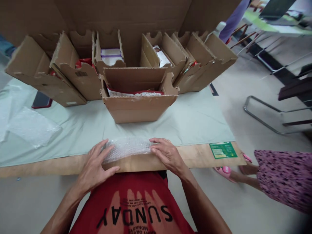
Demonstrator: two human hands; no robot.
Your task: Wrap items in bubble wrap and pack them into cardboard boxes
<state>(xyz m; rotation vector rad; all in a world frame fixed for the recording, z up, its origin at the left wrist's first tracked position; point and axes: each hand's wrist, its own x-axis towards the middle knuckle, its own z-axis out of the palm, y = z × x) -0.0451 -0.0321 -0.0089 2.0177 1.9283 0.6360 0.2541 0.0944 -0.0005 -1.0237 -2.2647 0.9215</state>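
Observation:
A folded piece of clear bubble wrap (129, 148) lies at the table's front edge, between my two hands. At its left end is my left hand (97, 164), fingers stretched and thumb spread apart, touching the wrap without closing on it. My right hand (168, 154) has its fingertips and thumb together at the wrap's right end, gripping it there. Whether anything is inside the wrap cannot be made out. Just beyond stands an open cardboard box (138, 109) with red and white packets (136, 93) in it.
Several cut cardboard bins (70, 74) stand in a row behind, some holding packets. A loose bubble wrap sheet (34, 125) and a dark phone (42, 99) lie at left on the pale green cloth (195, 120). A person in a patterned garment (282, 175) is at right.

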